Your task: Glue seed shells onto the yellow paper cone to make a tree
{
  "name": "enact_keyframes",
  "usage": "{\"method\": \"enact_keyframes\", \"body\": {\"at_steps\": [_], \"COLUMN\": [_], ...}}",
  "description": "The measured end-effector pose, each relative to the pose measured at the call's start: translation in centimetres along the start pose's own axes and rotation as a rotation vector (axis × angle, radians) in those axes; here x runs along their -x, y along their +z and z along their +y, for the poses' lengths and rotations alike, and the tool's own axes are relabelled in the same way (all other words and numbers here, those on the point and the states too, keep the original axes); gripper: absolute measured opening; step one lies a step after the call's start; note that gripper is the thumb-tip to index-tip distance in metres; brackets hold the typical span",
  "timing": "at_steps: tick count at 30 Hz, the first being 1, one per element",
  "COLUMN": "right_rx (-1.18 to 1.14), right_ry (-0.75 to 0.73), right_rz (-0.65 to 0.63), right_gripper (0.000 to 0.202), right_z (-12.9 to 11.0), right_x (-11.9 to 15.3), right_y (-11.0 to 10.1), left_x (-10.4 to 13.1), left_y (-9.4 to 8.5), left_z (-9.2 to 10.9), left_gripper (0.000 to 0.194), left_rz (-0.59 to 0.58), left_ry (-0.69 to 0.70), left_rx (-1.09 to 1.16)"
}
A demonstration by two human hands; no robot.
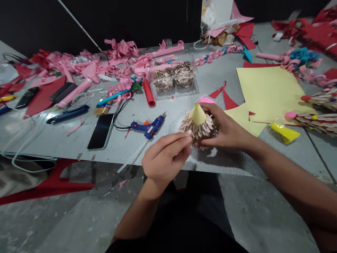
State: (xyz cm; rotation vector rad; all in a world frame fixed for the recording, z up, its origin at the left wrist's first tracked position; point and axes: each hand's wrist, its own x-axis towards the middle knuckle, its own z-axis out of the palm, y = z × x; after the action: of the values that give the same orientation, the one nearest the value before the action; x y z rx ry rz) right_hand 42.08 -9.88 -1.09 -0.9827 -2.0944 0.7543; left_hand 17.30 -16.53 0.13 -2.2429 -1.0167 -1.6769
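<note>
A yellow paper cone [198, 114] stands upright near the table's front edge, its lower part covered in overlapping rows of pale seed shells [202, 130]. Its pointed top is bare paper. My right hand [223, 128] is wrapped around the cone's right side, thumb low and fingers behind. At the cone's front left, my left hand [167, 156] is closed in a pinch, with a small pale seed shell at the fingertips, against the shell rows. A blue hot glue gun [149, 127] lies to the left, its nozzle pointing away, with a clear glue stick trailing from it.
Behind the cone sits a clear plastic tray [195, 86] of loose shells. A phone [100, 131] and a blue cutter [67, 114] lie left. Yellow paper sheets [268, 91] and shell-covered cones [319, 121] are at right. Pink paper scraps [121, 49] line the back.
</note>
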Motion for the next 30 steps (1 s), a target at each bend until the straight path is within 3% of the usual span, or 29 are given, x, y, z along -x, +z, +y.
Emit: {"method": "enact_keyframes", "body": {"at_steps": [5,9,17,30], "right_rx": [0.001,0.003,0.017,0.02], "right_ry": [-0.016,-0.029,-0.076,-0.041], "right_rz": [-0.004,0.002,0.028,0.013], "right_gripper": [0.105,0.102,0.099,0.096], "right_z": [-0.1,-0.1,0.3,-0.2], "right_x": [0.0,0.0,0.1,0.1], "right_y": [-0.1,0.0,0.3,0.2], "left_x": [0.1,0.3,-0.2,-0.1], "left_y": [0.2,0.6,1.7,1.2], "left_z": [-1.3,-2.1,-2.0,-2.0], "left_gripper": [0.035,0.04,0.032,0.036], "left_rz": [-0.059,-0.047,0.009,-0.054], "left_ry": [0.231,0.312,0.269,0.232], "left_rx": [-0.019,-0.076,-0.068,-0.037]}}
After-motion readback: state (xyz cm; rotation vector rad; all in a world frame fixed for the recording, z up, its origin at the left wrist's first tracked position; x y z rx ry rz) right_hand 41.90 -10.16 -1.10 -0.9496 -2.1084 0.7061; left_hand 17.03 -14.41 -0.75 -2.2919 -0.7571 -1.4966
